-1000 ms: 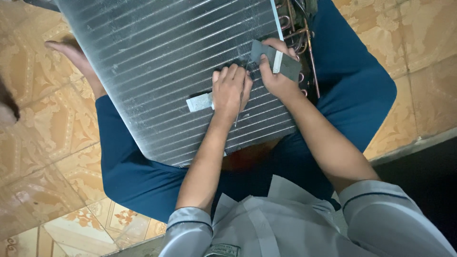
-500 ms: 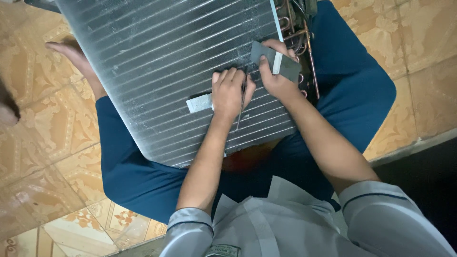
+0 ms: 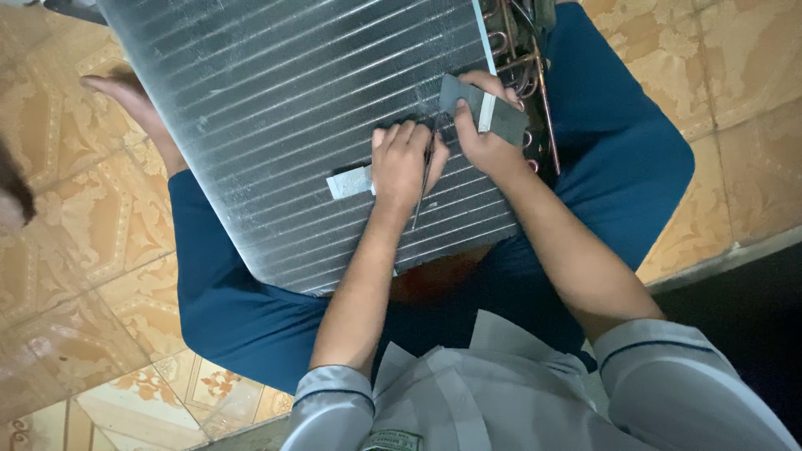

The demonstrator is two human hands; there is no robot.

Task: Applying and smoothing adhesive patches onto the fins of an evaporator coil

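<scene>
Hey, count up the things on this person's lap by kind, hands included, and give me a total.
Finned metal coil panel: 1
Flat grey comb-like tools: 2, one under the left hand showing at, one in the right hand at
Copper tube bundle: 1
Hands: 2
Total: 6

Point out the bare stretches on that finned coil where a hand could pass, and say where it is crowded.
The silver finned metal coil lies bare across its upper left, from the far edge down to the pale strip. The near edge below the left hand is bare too. The right side is crowded: right hand with a grey flat tool, beside the copper tubes.
</scene>
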